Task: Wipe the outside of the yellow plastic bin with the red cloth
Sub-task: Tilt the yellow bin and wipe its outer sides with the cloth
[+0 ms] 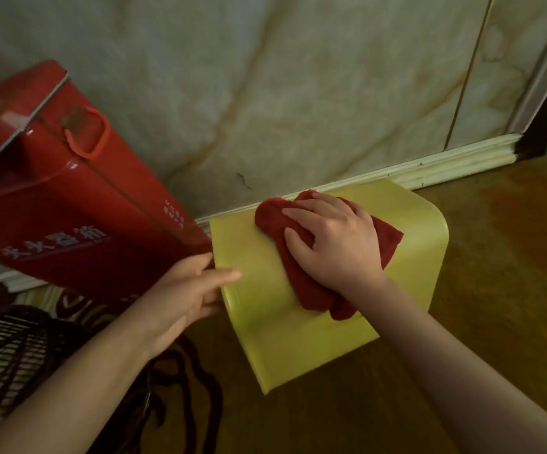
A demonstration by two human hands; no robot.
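Observation:
The yellow plastic bin [259, 257] lies on the floor near the wall, its broad flat side facing up. A bunched red cloth [272, 221] rests on that side. My right hand [334, 244] presses flat on the cloth, fingers spread and pointing left. My left hand [187, 293] grips the bin's left edge, thumb on the top face and fingers along the side. The bin's opening is not visible.
A large red metal box [69, 204] with white lettering and a red handle leans at the left, close to the bin. A dark wire fan grille [10, 358] and cord lie at the lower left. The wall and skirting board [429, 165] run behind; brown floor [501, 263] lies to the right.

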